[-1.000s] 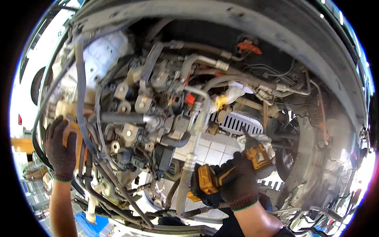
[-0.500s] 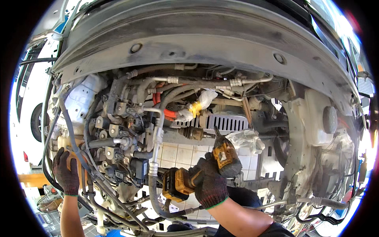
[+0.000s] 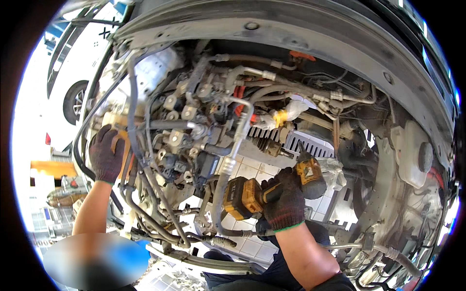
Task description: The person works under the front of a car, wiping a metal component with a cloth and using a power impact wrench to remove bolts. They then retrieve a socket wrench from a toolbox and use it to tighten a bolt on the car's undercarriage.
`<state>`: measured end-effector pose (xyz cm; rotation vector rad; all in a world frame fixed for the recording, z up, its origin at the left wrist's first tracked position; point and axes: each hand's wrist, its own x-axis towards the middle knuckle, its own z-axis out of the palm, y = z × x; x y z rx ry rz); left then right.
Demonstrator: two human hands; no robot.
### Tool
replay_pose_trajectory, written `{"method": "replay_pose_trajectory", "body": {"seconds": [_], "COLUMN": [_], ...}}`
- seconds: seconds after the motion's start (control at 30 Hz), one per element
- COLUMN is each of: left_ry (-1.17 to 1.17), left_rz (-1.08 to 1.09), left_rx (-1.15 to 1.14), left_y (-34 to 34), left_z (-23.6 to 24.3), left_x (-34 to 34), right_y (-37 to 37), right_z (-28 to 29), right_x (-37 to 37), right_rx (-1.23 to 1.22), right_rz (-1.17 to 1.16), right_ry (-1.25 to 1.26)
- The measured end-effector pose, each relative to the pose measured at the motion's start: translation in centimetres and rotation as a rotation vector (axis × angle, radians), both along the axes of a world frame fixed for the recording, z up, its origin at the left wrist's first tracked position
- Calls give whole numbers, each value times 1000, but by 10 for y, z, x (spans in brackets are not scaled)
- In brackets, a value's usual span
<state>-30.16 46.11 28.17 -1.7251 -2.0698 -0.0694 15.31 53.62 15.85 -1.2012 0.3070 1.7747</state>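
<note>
My right hand (image 3: 285, 199), in a dark knit glove, is closed round the grip of a yellow and black cordless power driver (image 3: 310, 177). The tool's nose points up and away from me, over the opening in the engine bay; its battery (image 3: 236, 198) sticks out to the left. At the left side of the bay, my gloved left hand (image 3: 107, 153) lies against a tan-orange part (image 3: 121, 140), fingers stretched up and thumb apart. Grey hoses (image 3: 133, 104) run just right of it. Beyond the driver's nose is the end of a drive shaft (image 3: 272, 146).
Black valve-like units with hoses (image 3: 182, 131) crowd the left of the bay. Orange cables end in a plastic-wrapped, yellow-taped connector (image 3: 281, 116). A white reservoir (image 3: 415, 155) stands at right, clear plastic film (image 3: 335, 174) beside the driver. A blurred oval covers the lower left.
The whole view has shifted and tilted, so the bay sits further right and higher. My right hand still holds the driver; my left hand stays by the tan-orange part.
</note>
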Motion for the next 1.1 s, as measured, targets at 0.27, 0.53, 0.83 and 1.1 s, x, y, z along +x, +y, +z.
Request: {"method": "replay_pose_trajectory", "body": {"seconds": [0.27, 0.53, 0.83, 1.1], "left_ry": [-60, -46, -63, -44], "left_rz": [61, 90, 128, 80], "left_rx": [15, -5, -22, 3], "left_y": [-6, -9, -5, -6], "left_z": [-1, 0, -1, -2], "left_x": [0, -2, 2, -2], "right_y": [-1, -3, -4, -1], "right_z": [-5, -16, -9, -9], "right_x": [0, 2, -1, 0], "right_rx": [15, 57, 69, 15], "right_rz": [50, 83, 47, 17], "right_ry": [-58, -16, -44, -62]}}
